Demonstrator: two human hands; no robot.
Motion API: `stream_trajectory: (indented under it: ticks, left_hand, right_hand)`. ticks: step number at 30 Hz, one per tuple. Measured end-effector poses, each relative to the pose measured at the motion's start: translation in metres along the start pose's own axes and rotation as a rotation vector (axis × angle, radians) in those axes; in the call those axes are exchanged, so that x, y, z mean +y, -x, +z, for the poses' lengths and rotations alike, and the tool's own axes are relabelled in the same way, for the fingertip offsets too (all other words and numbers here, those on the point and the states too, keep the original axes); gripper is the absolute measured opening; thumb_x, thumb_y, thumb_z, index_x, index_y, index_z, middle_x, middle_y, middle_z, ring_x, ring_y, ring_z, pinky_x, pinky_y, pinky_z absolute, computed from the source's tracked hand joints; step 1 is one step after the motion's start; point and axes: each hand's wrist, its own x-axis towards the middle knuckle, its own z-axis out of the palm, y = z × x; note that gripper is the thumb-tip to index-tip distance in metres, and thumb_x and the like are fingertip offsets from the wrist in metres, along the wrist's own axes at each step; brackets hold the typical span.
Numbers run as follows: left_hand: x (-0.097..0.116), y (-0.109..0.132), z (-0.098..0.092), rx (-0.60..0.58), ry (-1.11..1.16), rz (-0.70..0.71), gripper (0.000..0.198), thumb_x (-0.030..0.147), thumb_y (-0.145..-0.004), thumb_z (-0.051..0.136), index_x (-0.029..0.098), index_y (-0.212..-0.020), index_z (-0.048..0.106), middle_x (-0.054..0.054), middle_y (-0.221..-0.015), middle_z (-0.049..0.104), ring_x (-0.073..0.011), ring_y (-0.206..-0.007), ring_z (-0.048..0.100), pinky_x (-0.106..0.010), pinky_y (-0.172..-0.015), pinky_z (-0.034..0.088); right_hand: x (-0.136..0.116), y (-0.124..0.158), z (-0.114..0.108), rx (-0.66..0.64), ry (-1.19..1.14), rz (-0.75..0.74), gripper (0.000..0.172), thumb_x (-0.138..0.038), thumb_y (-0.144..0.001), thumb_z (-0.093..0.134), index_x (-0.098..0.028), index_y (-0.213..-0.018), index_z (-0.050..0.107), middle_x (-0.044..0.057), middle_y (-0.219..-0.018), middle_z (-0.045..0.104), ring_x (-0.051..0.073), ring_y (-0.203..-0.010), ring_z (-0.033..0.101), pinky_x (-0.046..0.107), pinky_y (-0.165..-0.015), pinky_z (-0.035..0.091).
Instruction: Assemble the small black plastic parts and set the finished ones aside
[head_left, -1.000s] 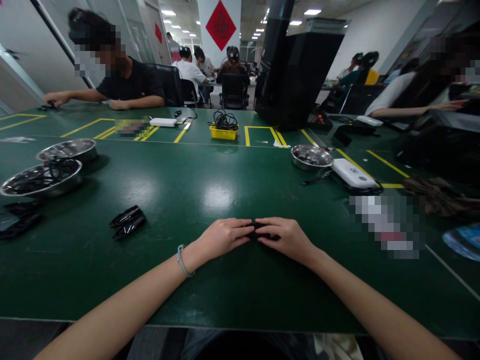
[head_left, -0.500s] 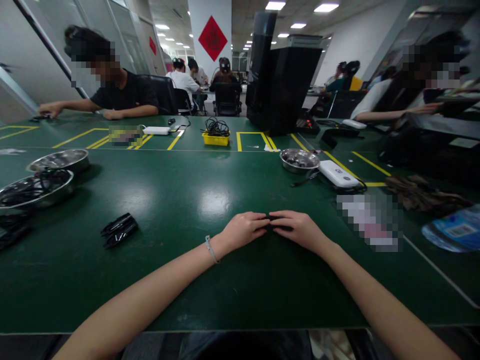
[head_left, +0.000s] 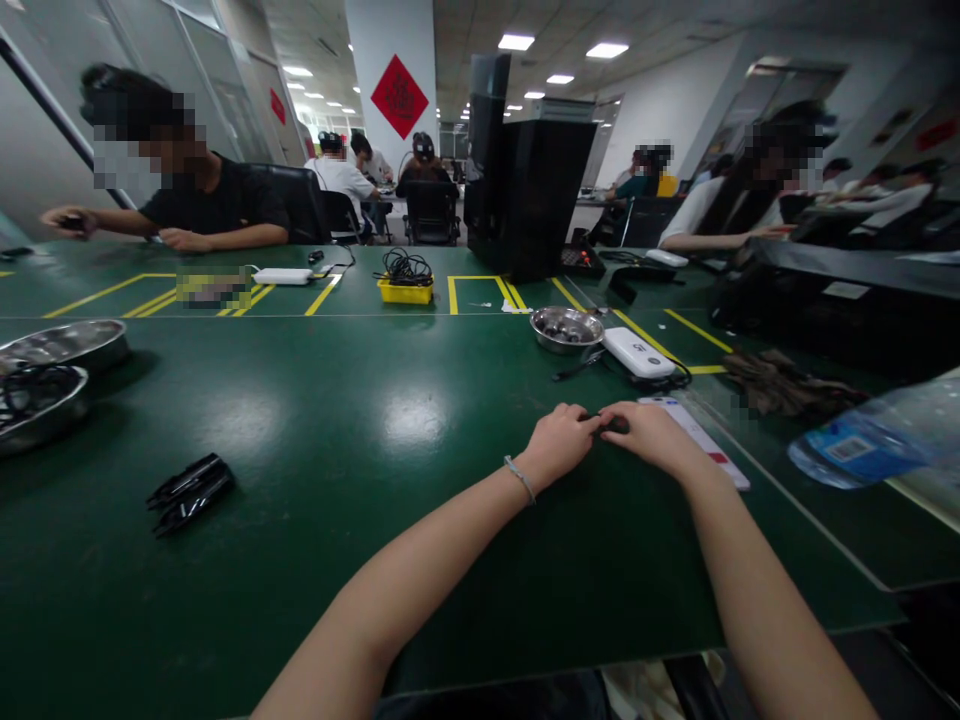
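Observation:
My left hand (head_left: 562,440), with a pale bracelet (head_left: 520,480) at its wrist, has its fingers drawn together. My right hand (head_left: 651,436) meets it fingertip to fingertip, thumb and fingers bent as in a pinch. A small dark patch shows between the fingertips; whether it is an object or shadow I cannot make out. Both hands are over the green table (head_left: 450,600). Just beyond my right hand lies a white flat card or packet (head_left: 701,440) with a red mark, partly covered by the hand. Farther off to the left lie glossy black plastic pieces (head_left: 191,492).
Metal bowls (head_left: 112,345) stand at left, one with black cables. A metal bowl of small parts (head_left: 566,330) and a white power bank (head_left: 637,352) lie ahead. A water bottle (head_left: 862,445) is at right, a cable-filled yellow box (head_left: 406,291) farther back. Co-workers (head_left: 217,205) sit around.
The view has turned right, so the table things appear farther left. My hands have shifted right, closer to the white card, and their fingers are more bent, with fingertips meeting.

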Motion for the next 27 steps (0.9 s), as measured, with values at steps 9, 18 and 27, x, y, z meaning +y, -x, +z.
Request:
stream_trajectory:
  ticks: [9, 18, 27]
  left_hand:
    - [-0.003, 0.007, 0.000, -0.013, 0.009, 0.017, 0.043, 0.025, -0.082, 0.044, 0.006, -0.121, 0.043, -0.014, -0.126, 0.045, -0.0227, -0.111, 0.044, -0.034, -0.097, 0.034]
    - [-0.019, 0.043, -0.027, -0.085, 0.021, 0.018, 0.049, 0.034, -0.081, 0.046, 0.008, -0.122, 0.042, -0.012, -0.129, 0.043, -0.0226, -0.117, 0.041, -0.036, -0.101, 0.031]
    - [-0.090, 0.174, -0.116, -0.111, -0.367, -0.334, 0.047, 0.038, -0.082, 0.040, 0.010, -0.119, 0.047, -0.014, -0.129, 0.043, -0.0298, -0.124, 0.031, -0.048, -0.102, 0.023]
  right_hand:
    - [0.000, 0.002, -0.004, 0.023, -0.050, 0.049, 0.023, -0.024, -0.069, 0.057, -0.022, -0.091, 0.064, 0.002, -0.083, 0.069, 0.018, -0.072, 0.063, 0.027, -0.065, 0.048]
    - [0.007, 0.002, -0.002, 0.036, 0.071, 0.138, 0.025, -0.028, -0.071, 0.055, -0.021, -0.092, 0.067, 0.004, -0.087, 0.069, 0.021, -0.074, 0.063, 0.031, -0.067, 0.048]
    - [0.009, 0.005, 0.003, 0.164, 0.292, 0.374, 0.039, -0.041, -0.069, 0.058, -0.015, -0.098, 0.064, 0.014, -0.077, 0.066, 0.029, -0.073, 0.059, 0.035, -0.056, 0.044]
